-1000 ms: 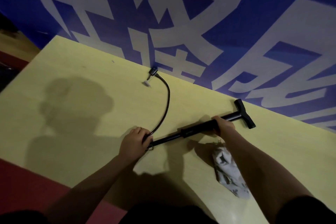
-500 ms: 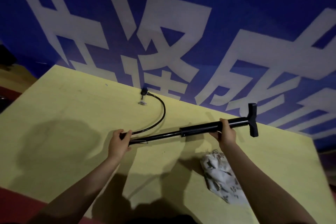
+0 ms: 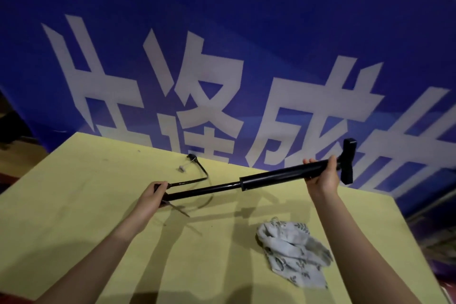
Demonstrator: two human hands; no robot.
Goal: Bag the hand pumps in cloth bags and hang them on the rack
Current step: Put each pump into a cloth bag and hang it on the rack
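Observation:
A long black hand pump (image 3: pixel 271 176) hangs in the air above the yellow table (image 3: pixel 74 192), tilted up to the right. My right hand (image 3: pixel 322 174) grips its thick barrel just below the T-handle (image 3: pixel 348 160). My left hand (image 3: pixel 150 196) grips the thin lower end together with the start of the black hose (image 3: pixel 199 173). The hose curves back to its nozzle near the table's far edge. A crumpled white cloth bag with a leaf print (image 3: pixel 294 253) lies on the table below my right arm.
A blue banner with large white characters (image 3: pixel 222 69) stands right behind the table's far edge. The table's right edge drops off near the bag, with dark floor beyond. A red surface shows at the lower left.
Both hands have lifted the pump off the table and raised its handle end higher. My left hand shifted left along the thin end. The hose has been dragged up with it.

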